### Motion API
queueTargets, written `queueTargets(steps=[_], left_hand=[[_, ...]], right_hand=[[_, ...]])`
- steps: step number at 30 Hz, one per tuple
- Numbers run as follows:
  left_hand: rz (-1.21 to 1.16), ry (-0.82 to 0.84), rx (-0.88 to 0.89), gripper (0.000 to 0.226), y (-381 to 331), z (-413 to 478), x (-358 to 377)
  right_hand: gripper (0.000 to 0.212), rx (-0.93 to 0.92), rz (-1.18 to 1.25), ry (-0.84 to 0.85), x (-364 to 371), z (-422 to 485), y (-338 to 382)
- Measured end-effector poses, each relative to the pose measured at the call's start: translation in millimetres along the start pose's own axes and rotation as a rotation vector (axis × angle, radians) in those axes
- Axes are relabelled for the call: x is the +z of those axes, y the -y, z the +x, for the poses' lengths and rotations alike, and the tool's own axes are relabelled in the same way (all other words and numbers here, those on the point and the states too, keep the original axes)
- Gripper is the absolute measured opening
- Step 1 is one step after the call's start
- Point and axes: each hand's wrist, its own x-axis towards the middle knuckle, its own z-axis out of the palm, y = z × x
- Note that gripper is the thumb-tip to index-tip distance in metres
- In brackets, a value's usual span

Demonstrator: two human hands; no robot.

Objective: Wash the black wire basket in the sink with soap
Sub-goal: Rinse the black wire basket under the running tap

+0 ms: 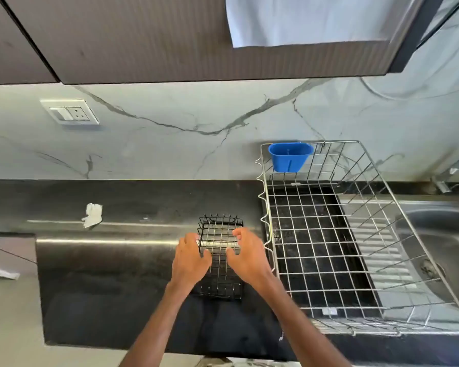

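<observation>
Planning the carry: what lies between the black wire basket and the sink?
A steel dish rack, a blue cup hung on its far rim, stands between the black wire basket and the sink; the head view shows it.

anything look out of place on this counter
A crumpled white tissue lies loose on the black countertop, well left of the black wire basket; it looks like stray litter. Nothing else stands out.

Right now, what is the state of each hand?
Left hand: open, fingers spread over the black wire basket.
Right hand: open, over the same basket.
</observation>
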Motion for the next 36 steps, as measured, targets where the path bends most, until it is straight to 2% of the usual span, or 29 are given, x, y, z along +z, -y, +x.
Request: queueTargets(steps=[2, 5, 8, 10, 12, 15, 18, 21, 24, 27, 28, 34, 36], left_hand=[[-0.035, 0.053, -0.057, 0.045, 5, 13, 1], [-0.008, 0.196, -0.136, 0.044, 23, 38, 10], [-0.033, 0.293, -0.168, 0.047, 43, 58, 16], [-0.048, 0.354, -0.171, 0.040, 51, 69, 15], [-0.099, 0.417, -0.187, 0.043, 55, 77, 14], [-0.220, 0.525, -0.256, 0.072, 57, 86, 8], [-0.230, 0.565, -0.263, 0.082, 55, 90, 6], [-0.206, 0.597, -0.271, 0.069, 49, 92, 6], [-0.139, 0.585, -0.251, 0.032, 41, 90, 11], [-0.174, 0.516, -0.237, 0.030, 36, 87, 14], [-0.190, 0.500, -0.241, 0.032, 37, 87, 16], [-0.254, 0.441, -0.254, 0.031, 37, 80, 6], [-0.238, 0.407, -0.225, 0.028, 36, 77, -1]], right_hand=[[0.053, 0.074, -0.016, 0.048, 15, 4, 2], [0.050, 0.241, 0.019, 0.075, 39, 16, -4], [0.040, 0.408, 0.082, -0.025, 49, 29, -12], [0.031, 0.487, 0.089, -0.109, 53, 37, -14], [0.040, 0.568, 0.097, -0.135, 51, 42, -12], [0.063, 0.684, 0.174, -0.102, 57, 52, -22], [0.074, 0.731, 0.252, -0.018, 64, 57, -33], [0.064, 0.719, 0.235, -0.010, 66, 60, -34], [0.052, 0.711, 0.165, -0.049, 70, 64, -34], [0.016, 0.735, 0.157, -0.104, 74, 71, -35], [0.011, 0.761, 0.191, -0.108, 75, 72, -35], [0.008, 0.727, 0.235, -0.154, 78, 69, -28], [0.022, 0.702, 0.220, -0.169, 76, 66, -22]])
